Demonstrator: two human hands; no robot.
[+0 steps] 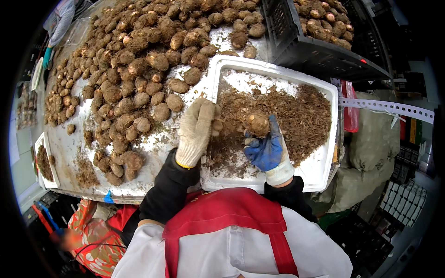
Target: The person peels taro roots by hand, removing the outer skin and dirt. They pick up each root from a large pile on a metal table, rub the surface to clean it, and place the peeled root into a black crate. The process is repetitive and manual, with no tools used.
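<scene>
Over the white foam tray (334, 125), my right hand (269, 150), in a blue-coated glove, grips a round, brown, hairy taro (257, 124) between thumb and fingers. My left hand (195, 129), in an off-white knit glove with soiled fingertips, is at the tray's left rim, its fingers curled inward. Whatever lies under those fingers is hidden; only a brownish patch shows at their tips. Loose brown peelings and root fibres (301, 111) cover much of the tray floor beneath both hands.
A big heap of taros (139, 60) spreads over the table on the left and far side. A black crate (324, 55) of taros stands at far right. A small white tray (47, 160) is at far left. Other people are at the left edge and lower left.
</scene>
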